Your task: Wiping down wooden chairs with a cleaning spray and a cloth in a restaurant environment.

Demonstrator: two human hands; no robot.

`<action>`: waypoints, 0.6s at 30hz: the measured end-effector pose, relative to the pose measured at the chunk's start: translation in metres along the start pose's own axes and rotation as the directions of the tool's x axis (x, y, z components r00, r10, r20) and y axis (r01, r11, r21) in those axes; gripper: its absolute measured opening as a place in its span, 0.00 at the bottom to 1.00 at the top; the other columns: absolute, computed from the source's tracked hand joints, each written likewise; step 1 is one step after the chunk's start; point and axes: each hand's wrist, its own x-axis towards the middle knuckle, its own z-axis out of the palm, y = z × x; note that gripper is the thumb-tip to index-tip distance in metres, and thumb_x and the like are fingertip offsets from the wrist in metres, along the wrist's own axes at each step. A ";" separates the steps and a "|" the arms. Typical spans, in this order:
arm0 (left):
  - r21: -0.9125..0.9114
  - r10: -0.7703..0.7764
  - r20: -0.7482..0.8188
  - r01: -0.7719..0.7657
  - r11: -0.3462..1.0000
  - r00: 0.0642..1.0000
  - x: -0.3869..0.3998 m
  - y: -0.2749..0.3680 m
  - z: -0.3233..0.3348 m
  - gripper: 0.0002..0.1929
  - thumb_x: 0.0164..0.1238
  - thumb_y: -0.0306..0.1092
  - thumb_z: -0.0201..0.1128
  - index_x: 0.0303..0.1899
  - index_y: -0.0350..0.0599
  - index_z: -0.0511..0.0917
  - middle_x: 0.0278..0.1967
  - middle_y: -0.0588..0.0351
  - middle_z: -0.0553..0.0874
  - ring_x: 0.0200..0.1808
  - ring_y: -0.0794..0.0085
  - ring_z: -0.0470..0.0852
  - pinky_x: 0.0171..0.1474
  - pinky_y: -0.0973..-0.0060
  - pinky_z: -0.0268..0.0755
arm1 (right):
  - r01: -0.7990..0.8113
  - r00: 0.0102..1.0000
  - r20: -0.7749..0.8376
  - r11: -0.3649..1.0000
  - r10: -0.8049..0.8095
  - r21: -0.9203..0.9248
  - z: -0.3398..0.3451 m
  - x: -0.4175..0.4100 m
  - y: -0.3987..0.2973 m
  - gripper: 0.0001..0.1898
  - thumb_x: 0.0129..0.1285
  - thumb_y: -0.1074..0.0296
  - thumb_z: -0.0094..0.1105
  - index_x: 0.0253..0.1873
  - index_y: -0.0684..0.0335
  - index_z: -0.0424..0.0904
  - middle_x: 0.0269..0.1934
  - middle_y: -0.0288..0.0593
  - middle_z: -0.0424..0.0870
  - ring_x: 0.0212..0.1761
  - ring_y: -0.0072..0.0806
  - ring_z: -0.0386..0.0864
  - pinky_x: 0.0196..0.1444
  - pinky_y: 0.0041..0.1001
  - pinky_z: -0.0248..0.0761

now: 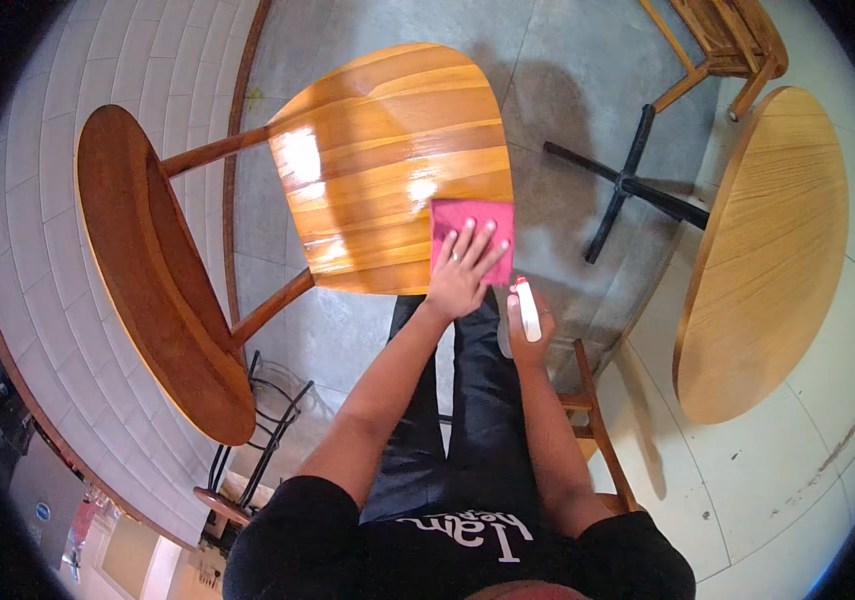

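Observation:
My left hand, with a ring on one finger, holds a folded pink cloth pressed flat against a wooden chair seat. Its fingers are spread over the cloth, which covers the seat's near right corner. The seat is glossy, with striped grain and bright reflections. Just right of that corner, my right hand grips a spray bottle with a white trigger head and a red nozzle. Most of the bottle's body is hidden by the hand. The chair's curved dark wooden backrest stands to the left, joined by two posts.
A white tiled wall runs behind the backrest. At right is an oval wooden tabletop on a black cross-shaped base. Another wooden chair is at top right. Chair parts show beside my right forearm. A black metal-framed stool stands lower left.

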 end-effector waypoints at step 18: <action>-0.062 -0.089 -0.162 0.080 0.995 0.983 -0.018 -0.037 0.014 0.34 0.67 0.39 0.55 0.77 0.64 0.63 0.82 0.52 0.53 0.82 0.45 0.46 0.78 0.41 0.39 | 0.179 0.984 -0.021 0.980 -0.178 0.082 -0.013 0.085 -0.021 0.08 0.64 0.71 0.69 0.44 0.70 0.84 0.38 0.50 0.88 0.39 0.42 0.86 0.45 0.36 0.77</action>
